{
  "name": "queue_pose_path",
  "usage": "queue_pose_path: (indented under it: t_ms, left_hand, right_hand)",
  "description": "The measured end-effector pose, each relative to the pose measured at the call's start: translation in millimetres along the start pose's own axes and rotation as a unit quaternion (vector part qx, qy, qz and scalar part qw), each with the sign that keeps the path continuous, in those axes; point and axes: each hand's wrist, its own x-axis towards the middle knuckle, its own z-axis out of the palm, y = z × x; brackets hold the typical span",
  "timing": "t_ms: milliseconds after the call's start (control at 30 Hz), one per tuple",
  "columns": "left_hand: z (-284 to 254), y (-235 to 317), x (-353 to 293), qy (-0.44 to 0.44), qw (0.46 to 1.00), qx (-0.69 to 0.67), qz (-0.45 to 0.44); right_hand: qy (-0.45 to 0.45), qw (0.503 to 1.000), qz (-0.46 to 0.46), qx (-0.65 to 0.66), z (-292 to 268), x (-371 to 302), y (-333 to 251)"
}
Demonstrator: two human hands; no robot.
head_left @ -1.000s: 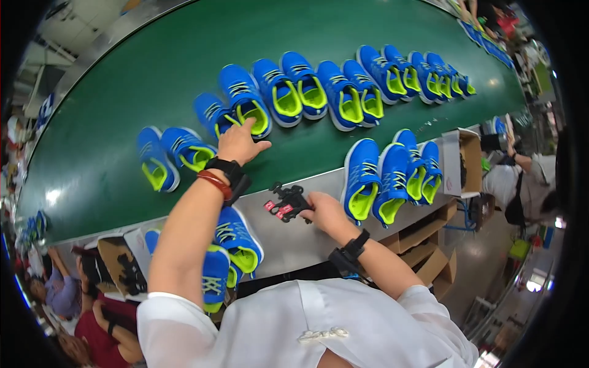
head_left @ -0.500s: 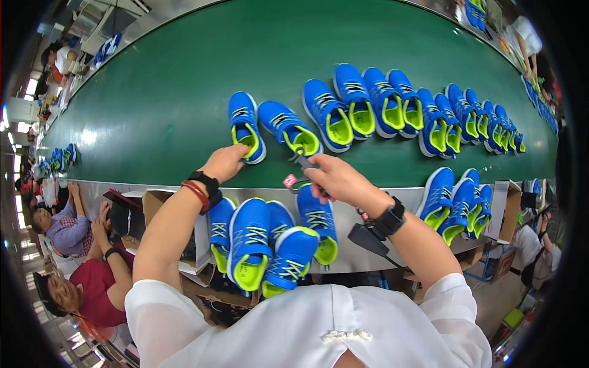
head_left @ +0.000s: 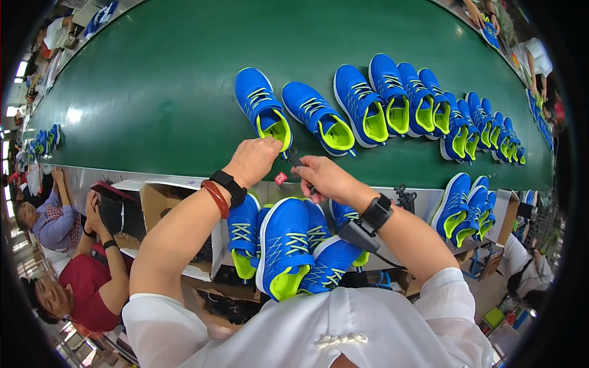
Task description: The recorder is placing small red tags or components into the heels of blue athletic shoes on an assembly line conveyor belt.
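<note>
My left hand is closed at the heel of a blue sneaker with a lime-green lining, its fingers pinching the heel collar. The shoe lies toe-away on the green surface. In my right hand is a slim dark hand tool, its narrow end close to that heel. A small red tag sits between my hands; what it is fixed to is unclear. Just right of the held shoe lies a second blue sneaker, touched by neither hand.
A row of matching sneakers stretches right along the green work surface. Several more sneakers are heaped close to my body, others stand right. Open cardboard box at left; a co-worker sits beside it.
The tool has gone from the second sneaker's heel to beside the first one's. My left hand now has a bent, pinching grip on the first heel. The whole view has shifted.
</note>
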Motion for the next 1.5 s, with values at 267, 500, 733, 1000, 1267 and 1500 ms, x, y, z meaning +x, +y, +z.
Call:
queue_pose_path:
  t_ms: [267,500,733,1000,1267,1500]
  left_hand:
    - [-21.4,-2.9,-10.8,0.079,0.997,-0.016,0.001]
    - [-43.0,-6.5,-6.3,-0.008,1.000,0.005,0.010]
    - [-42.8,-20.0,-23.8,-0.090,0.996,-0.005,-0.019]
    - [-46.5,-17.1,-30.5,-0.103,0.991,-0.048,-0.072]
    - [-40.2,-32.3,-46.4,-0.094,0.982,-0.118,-0.114]
    - [-36.4,-33.8,-51.2,-0.082,0.981,-0.123,-0.125]
  right_hand:
    - [-0.159,0.985,-0.009,-0.062,-21.0,24.3,4.0]
    - [-0.125,0.990,-0.048,-0.042,-12.1,28.6,-24.9]
    - [0.171,0.698,-0.366,-0.591,-67.8,-0.6,-55.0]
    - [0.045,0.553,-0.373,-0.743,-95.2,11.5,-15.2]
    - [0.083,0.559,-0.427,-0.706,-24.2,39.1,-57.6]
    - [0.089,0.542,-0.434,-0.714,-10.0,52.2,-61.5]
